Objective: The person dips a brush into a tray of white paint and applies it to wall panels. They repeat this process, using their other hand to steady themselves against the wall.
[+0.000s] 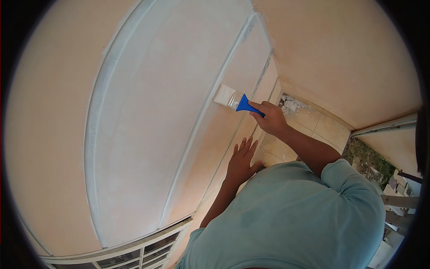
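Note:
My right hand (271, 118) is closed around the blue handle of a wide paintbrush (243, 104). The brush's white-coated bristles are against the wall (148, 116), beside a raised white strip (197, 121). Below it, my left hand (242, 160) is open, its fingers stretched out and the palm towards the lower wall. Whether that palm presses on the surface cannot be made out. Whitish paint covers much of the wall panel, while peach colour shows lower down and at the far left.
A second peach wall (349, 54) meets this one at a corner. Pale debris (290, 105) lies on the tiled floor (309, 121). A louvred window (143, 253) is at the bottom left. Grass (369, 161) and wooden pieces (400, 201) appear at the right.

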A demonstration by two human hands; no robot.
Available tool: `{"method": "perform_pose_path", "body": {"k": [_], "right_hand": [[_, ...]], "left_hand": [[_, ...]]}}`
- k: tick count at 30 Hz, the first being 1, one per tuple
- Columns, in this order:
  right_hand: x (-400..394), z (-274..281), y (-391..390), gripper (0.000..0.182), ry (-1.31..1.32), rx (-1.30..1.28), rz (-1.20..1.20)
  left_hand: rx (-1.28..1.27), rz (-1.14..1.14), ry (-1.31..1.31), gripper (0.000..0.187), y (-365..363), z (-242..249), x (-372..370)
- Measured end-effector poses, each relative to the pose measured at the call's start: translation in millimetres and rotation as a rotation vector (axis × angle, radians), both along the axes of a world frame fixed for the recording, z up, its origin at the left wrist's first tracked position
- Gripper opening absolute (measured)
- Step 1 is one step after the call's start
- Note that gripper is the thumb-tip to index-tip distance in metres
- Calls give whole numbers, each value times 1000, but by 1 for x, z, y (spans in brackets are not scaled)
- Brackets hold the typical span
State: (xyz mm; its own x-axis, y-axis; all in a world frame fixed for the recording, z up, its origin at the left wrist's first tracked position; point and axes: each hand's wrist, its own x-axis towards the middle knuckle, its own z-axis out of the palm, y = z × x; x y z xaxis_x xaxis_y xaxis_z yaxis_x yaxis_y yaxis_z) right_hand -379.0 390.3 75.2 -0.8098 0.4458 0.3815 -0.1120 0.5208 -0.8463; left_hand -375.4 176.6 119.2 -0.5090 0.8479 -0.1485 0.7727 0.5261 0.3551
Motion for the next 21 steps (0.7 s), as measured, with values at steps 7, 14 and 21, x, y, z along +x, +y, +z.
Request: {"method": "perform_pose_path", "body": {"k": [7, 14, 21], "right_hand": [[-22, -28, -4, 37, 48, -4, -19], [-31, -69, 4, 34, -136, 43, 14], [-34, -18, 6, 33, -49, -62, -43]], "left_hand": [[-15, 11, -18, 76, 4, -10, -2], [-49, 43, -27, 77, -4, -14, -22], [-70, 54, -50, 77, -17, -9, -15]]}}
